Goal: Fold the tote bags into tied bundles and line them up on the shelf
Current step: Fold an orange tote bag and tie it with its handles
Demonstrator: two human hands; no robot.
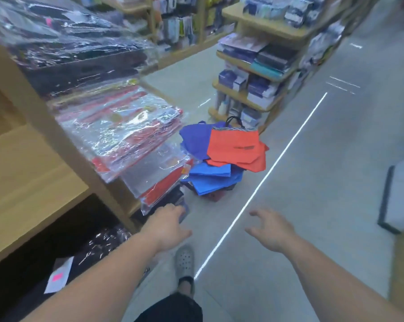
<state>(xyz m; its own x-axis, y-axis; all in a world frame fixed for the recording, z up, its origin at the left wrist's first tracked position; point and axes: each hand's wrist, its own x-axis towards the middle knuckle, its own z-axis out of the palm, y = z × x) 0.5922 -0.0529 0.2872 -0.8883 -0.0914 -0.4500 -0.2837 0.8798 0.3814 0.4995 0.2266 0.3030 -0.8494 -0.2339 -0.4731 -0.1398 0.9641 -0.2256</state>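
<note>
A pile of flat tote bags lies on the floor ahead. An orange bag (234, 146) with a patterned top band and black handles is on top, with blue bags (210, 178) under and beside it. My left hand (170, 225) reaches forward near the foot of the wooden shelf (31, 182), fingers loosely spread, holding nothing. My right hand (271, 230) is stretched out over the floor with its fingers spread and empty. Both hands are well short of the pile.
Plastic-wrapped red and dark goods (124, 126) overhang the shelf on the left. A second shelf unit (254, 70) with boxed goods stands behind the pile. A white line (261, 184) runs along the grey floor. My grey shoe (184, 261) is below the hands.
</note>
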